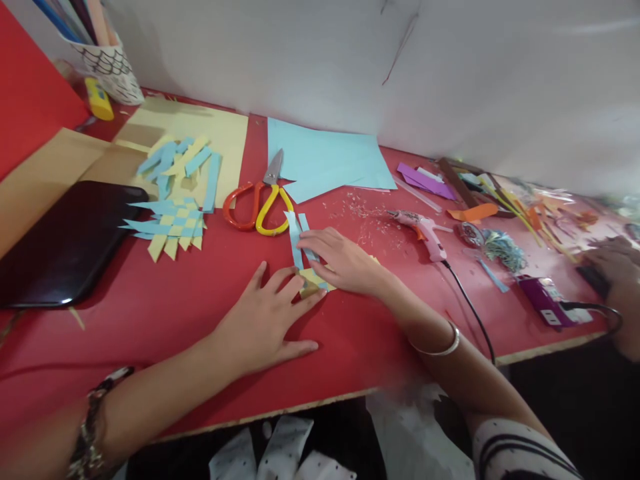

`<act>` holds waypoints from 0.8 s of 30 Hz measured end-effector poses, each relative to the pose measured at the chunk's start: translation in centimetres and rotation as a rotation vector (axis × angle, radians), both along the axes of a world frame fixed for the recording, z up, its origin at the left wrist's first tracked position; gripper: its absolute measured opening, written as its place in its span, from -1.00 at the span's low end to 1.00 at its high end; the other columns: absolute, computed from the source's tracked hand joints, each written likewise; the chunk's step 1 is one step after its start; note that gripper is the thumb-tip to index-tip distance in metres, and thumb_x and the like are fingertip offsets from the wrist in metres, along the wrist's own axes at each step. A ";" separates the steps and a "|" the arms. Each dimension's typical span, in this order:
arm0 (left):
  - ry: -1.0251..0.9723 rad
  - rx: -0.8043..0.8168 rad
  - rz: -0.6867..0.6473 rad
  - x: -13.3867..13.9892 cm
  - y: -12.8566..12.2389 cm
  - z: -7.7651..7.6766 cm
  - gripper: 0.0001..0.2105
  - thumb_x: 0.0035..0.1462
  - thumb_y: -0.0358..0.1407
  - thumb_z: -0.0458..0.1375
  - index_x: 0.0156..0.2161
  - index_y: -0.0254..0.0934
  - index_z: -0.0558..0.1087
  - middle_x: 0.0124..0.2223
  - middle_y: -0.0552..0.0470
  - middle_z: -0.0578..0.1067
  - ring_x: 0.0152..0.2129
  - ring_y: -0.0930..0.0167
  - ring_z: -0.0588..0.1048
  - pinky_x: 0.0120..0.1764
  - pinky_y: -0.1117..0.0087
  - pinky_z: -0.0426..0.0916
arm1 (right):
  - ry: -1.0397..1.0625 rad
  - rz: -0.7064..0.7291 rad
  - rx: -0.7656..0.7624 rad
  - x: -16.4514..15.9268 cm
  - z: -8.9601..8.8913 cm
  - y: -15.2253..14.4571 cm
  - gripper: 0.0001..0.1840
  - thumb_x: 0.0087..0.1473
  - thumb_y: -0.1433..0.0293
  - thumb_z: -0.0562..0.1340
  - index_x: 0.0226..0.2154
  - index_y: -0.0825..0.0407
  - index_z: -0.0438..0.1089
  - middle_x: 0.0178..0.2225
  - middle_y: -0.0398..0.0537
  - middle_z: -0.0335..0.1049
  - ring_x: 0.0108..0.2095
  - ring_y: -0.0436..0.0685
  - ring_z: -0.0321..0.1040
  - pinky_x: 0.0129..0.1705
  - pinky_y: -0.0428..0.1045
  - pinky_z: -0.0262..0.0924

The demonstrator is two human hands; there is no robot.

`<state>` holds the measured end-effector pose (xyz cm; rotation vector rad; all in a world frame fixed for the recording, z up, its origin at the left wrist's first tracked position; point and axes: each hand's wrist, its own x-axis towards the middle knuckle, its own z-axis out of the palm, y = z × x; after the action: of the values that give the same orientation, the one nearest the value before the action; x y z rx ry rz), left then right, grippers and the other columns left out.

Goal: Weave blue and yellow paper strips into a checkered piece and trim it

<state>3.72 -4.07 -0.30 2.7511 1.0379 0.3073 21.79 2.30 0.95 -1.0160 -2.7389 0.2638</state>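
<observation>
My left hand point(270, 317) lies over the red table with its fingers spread, the fingertips resting on the near edge of a small weave of blue and yellow paper strips point(311, 279). My right hand point(343, 260) covers the far and right part of that weave, its fingers bent over the blue strips point(295, 237) that stick out away from me. Whether its fingertips pinch a strip is hidden. Beyond the hands lie scissors point(266, 193) with one red and one yellow handle, blades apart. A finished-looking woven blue and yellow piece point(175, 223) lies to the left.
Loose strips point(180, 160) lie on yellow paper point(230, 137); a blue sheet point(330, 157) is at the wall. A black tablet-like object point(65, 247) is left. A pink glue gun point(423, 233), its cord and a purple power adapter point(545, 300) are right, near another person's hand point(615, 260).
</observation>
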 end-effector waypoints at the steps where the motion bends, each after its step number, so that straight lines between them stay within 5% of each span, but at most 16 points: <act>1: -0.002 0.007 0.000 0.0 0.0 0.0 -0.47 0.03 0.02 0.05 0.06 -0.21 0.32 -0.09 -0.20 0.41 -0.05 0.06 0.29 -0.03 -0.19 0.11 | 0.037 -0.033 -0.016 -0.3 -0.2 -0.1 -0.69 0.10 0.41 0.04 -0.08 0.11 0.22 -0.02 0.11 0.27 -0.04 0.17 0.17 0.00 0.11 0.08; 4: -0.006 0.018 -0.002 -0.1 0.0 0.1 -0.48 0.03 0.01 0.07 0.05 -0.23 0.33 -0.10 -0.20 0.41 -0.07 0.07 0.30 -0.02 -0.18 0.11 | 0.109 -0.211 -0.059 -1.3 -0.6 -0.2 -0.62 0.03 0.36 0.12 -0.07 0.14 0.18 -0.08 0.16 0.27 -0.07 0.20 0.18 -0.02 0.15 0.09; 10: 0.003 -0.006 0.004 0.0 0.1 0.1 -0.51 0.05 -0.01 0.05 0.03 -0.22 0.34 -0.08 -0.18 0.39 -0.06 0.09 0.29 -0.01 -0.16 0.08 | 0.226 -0.450 -0.219 -2.1 -0.5 -0.6 -0.55 -0.15 0.58 0.04 -0.10 0.15 0.12 -0.34 -0.02 0.25 -0.35 0.06 0.21 -0.27 0.02 0.16; 15: 0.032 -0.046 0.020 0.1 0.1 0.2 -0.51 0.04 0.00 0.05 0.05 -0.17 0.31 -0.07 -0.15 0.38 -0.03 0.10 0.26 0.02 -0.14 0.05 | 0.467 -0.525 -0.219 -1.6 -0.9 -0.5 -0.55 -0.26 0.62 0.02 -0.22 0.01 0.06 -0.38 -0.16 0.16 -0.48 -0.03 0.13 -0.38 -0.04 0.12; 20: 0.045 -0.067 0.019 0.0 0.1 0.3 -0.48 0.05 0.01 0.04 0.10 -0.13 0.26 -0.07 -0.14 0.38 -0.02 0.11 0.24 0.02 -0.13 0.04 | 0.743 -0.495 -0.552 -0.5 -1.3 0.7 -0.56 -0.17 0.57 0.05 -0.20 -0.05 -0.05 -0.49 -0.28 0.12 -0.55 -0.06 0.15 -0.46 -0.09 0.11; 24: 0.032 -0.073 0.017 0.0 0.0 0.2 -0.47 0.06 0.01 0.03 0.12 -0.12 0.24 -0.04 -0.15 0.37 -0.01 0.11 0.23 0.03 -0.12 0.04 | 0.835 -0.558 -0.605 0.6 -1.0 1.7 -0.53 -0.20 0.60 0.07 -0.20 -0.06 -0.06 -0.45 -0.27 0.16 -0.54 -0.09 0.15 -0.45 -0.10 0.10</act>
<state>3.73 -4.03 -0.12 2.6926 1.0586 0.2242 22.43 4.03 -0.07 -1.3439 -1.5757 1.1447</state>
